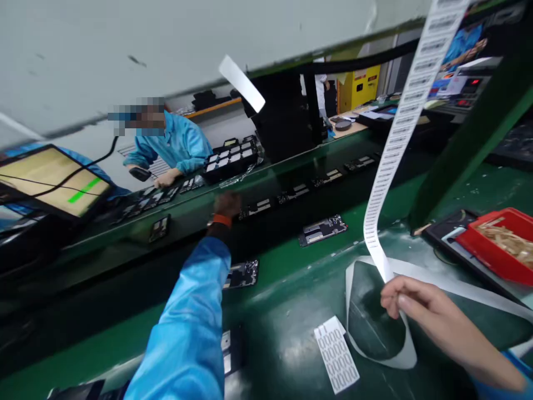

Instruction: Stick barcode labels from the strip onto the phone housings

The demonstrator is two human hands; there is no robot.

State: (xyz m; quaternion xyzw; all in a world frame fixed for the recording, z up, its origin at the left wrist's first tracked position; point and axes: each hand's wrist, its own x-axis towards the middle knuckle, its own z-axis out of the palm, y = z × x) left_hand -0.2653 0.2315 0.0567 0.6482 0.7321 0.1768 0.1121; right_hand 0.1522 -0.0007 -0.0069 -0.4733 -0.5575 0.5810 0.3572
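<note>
My right hand pinches a long strip of barcode labels between thumb and fingers. The strip hangs down from above and loops over the green bench past my hand. My left arm, in a blue sleeve with an orange band at the wrist, stretches forward over the dark belt. Blurred and dark, my left hand is beside a phone frame with a circuit board; its fingers do not show clearly. Closer to me lie another phone frame and one partly behind my sleeve. A sheet of small stickers lies on the bench.
Several more phone frames sit along the dark belt. Across it, a person in blue works near a black tray. A monitor stands left, a red bin right. A green post rises at right.
</note>
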